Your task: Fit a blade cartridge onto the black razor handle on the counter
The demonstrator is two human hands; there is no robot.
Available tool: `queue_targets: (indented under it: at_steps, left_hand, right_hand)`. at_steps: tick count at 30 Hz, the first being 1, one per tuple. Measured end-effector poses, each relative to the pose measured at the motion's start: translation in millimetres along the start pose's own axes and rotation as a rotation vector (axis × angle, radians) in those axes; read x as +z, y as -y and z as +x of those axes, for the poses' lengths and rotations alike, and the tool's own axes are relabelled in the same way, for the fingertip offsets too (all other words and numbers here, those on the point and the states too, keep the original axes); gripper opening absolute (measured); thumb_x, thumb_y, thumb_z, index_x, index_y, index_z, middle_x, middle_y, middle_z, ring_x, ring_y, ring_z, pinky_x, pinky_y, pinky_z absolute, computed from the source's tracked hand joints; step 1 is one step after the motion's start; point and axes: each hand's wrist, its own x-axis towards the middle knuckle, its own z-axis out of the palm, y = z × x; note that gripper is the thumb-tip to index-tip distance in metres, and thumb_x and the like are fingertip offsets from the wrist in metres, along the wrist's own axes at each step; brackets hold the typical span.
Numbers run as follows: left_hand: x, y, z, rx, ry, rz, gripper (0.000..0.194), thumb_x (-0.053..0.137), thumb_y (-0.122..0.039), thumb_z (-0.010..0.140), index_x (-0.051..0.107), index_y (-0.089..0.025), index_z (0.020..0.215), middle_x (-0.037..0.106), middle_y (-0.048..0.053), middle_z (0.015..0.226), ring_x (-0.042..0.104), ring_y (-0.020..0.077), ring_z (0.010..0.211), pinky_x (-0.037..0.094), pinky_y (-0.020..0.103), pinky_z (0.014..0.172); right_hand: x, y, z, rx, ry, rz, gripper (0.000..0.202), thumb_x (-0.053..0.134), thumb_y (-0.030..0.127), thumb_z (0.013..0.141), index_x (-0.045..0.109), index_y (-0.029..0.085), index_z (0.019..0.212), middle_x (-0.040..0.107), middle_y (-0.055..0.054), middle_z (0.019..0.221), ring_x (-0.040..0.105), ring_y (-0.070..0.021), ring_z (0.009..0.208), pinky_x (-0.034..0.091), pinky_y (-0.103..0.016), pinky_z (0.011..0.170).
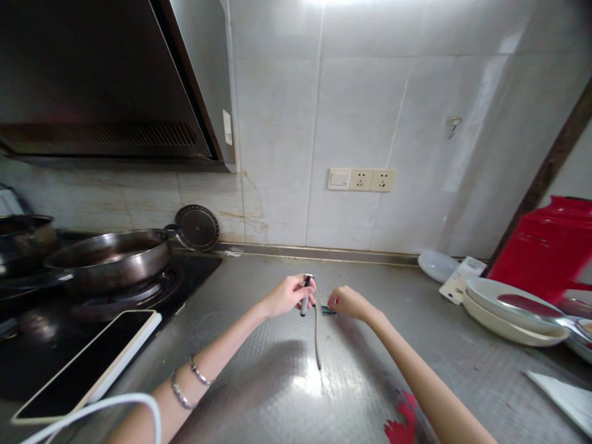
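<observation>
Near the middle of the steel counter, my left hand (pixel 292 295) is closed around a small grey and black pen-like object (pixel 305 298), held nearly upright. A thin grey-brown strip (pixel 317 345) runs down the counter just below and right of that hand. To the right, my right hand (pixel 346 302) has its fingers bent together at some small dark green pieces (pixel 328 311) on the counter. Whether its fingertips grip one of them is too small to tell.
A phone (pixel 83 370) with a white cable (pixel 115 399) lies at the left, beside a stove with a steel pan (pixel 115 256). At the right stand stacked dishes (pixel 513 320), a white box (pixel 462 279) and a red jug (pixel 543 246). Wall sockets (pixel 371 180) are behind.
</observation>
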Motion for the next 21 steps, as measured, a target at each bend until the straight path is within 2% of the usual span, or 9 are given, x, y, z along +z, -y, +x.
queue_targets:
  at_steps: [14, 21]
  left_hand:
    - [-0.9, 5.4, 2.7, -0.02, -0.021, 0.01, 0.031, 0.056, -0.043, 0.077, 0.047, -0.015, 0.085, 0.064, 0.006, 0.071, 0.063, 0.0143, 0.059, 0.047, 0.023, 0.05]
    - [-2.7, 4.9, 2.8, -0.007, -0.054, -0.02, 0.031, 0.055, -0.043, 0.078, 0.045, -0.015, 0.086, 0.064, 0.007, 0.072, 0.064, 0.0156, 0.057, 0.048, 0.023, 0.047]
  right_hand:
    - [-1.3, 4.8, -2.1, 0.025, -0.012, -0.015, 0.024, 0.05, 0.013, 0.069, 0.073, 0.019, 0.076, 0.071, -0.007, 0.079, 0.063, -0.0154, 0.073, 0.037, -0.019, 0.058]
    - [-9.2, 6.4, -4.5, -0.008, -0.055, 0.021, 0.024, 0.05, 0.018, 0.073, 0.073, 0.019, 0.079, 0.071, -0.007, 0.082, 0.063, -0.0169, 0.075, 0.041, -0.021, 0.062]
